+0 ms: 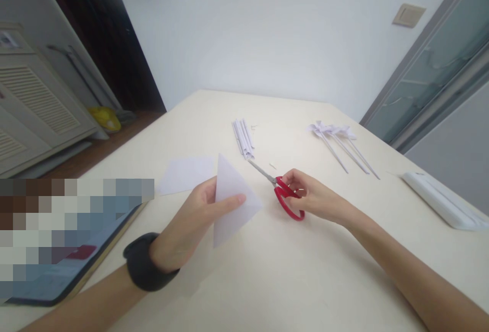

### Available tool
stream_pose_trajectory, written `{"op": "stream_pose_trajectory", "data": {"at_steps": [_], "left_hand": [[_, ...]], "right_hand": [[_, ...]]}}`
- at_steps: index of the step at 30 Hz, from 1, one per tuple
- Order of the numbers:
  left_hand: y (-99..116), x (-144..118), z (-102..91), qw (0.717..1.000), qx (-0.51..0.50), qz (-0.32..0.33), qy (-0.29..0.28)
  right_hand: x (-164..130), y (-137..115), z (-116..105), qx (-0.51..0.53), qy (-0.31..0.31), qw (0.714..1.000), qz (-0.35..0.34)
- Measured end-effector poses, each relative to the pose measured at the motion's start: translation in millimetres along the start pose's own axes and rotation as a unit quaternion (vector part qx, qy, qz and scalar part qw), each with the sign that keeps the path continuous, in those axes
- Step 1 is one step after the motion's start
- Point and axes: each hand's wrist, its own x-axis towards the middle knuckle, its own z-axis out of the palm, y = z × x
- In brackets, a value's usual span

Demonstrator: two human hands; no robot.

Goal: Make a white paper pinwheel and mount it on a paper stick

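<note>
Cream surface (248,291) under everything. Left hand (193,217) has thumb and fingers pinched on a white paper triangle (231,184), held up over it. Right hand (315,197) has its fingers curled round the red scissors' (277,186) handles, blades pretty much together, just right of the paper.

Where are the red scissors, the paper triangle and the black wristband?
Red scissors (274,181): head view, at the pivot.
Paper triangle (231,221): head view, lower half.
Black wristband (146,267): head view, outer face.

Home room, apparently: louvred cabinet (32,90), brown floor (132,131), plain white wall (260,31), wall-mounted light switch (408,15), metal-framed glass panel (439,70).
</note>
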Motion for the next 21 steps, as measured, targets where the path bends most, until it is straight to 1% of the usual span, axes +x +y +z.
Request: {"op": "stream_pose_trajectory", "data": {"at_steps": [3,7,10,12,15,17,19,21], "left_hand": [[0.3,0.2,-1.1,1.000,-0.015,0.017,0.012],[0.9,-0.1,-2.4,0.999,-0.017,0.025,0.022],[1.7,-0.3,-2.6,0.999,-0.014,0.027,0.021],[2.1,-0.2,-2.1,0.999,-0.014,0.031,0.019],[2.5,0.1,-0.2,0.999,-0.017,0.039,0.022],[2.8,0.0,1.2,0.999,-0.020,0.041,0.022],[3.0,-0.2,2.1,0.999,-0.020,0.042,0.021],[2.8,-0.6,2.2,0.999,-0.015,0.042,0.021]], "right_hand": [[0.0,-9.0,1.8,0.073,0.007,0.997,-0.025],[-2.6,-19.9,7.5,0.086,-0.029,0.995,-0.037],[-5.4,-22.6,11.0,0.103,-0.051,0.993,-0.038],[-7.7,-22.7,12.4,0.134,-0.086,0.986,-0.044],[-13.6,-24.7,13.4,0.181,-0.170,0.967,-0.060],[-18.9,-28.0,14.0,0.194,-0.203,0.957,-0.069],[-23.1,-31.1,15.1,0.197,-0.202,0.956,-0.080],[-24.3,-31.6,16.4,0.204,-0.170,0.960,-0.087]]}}
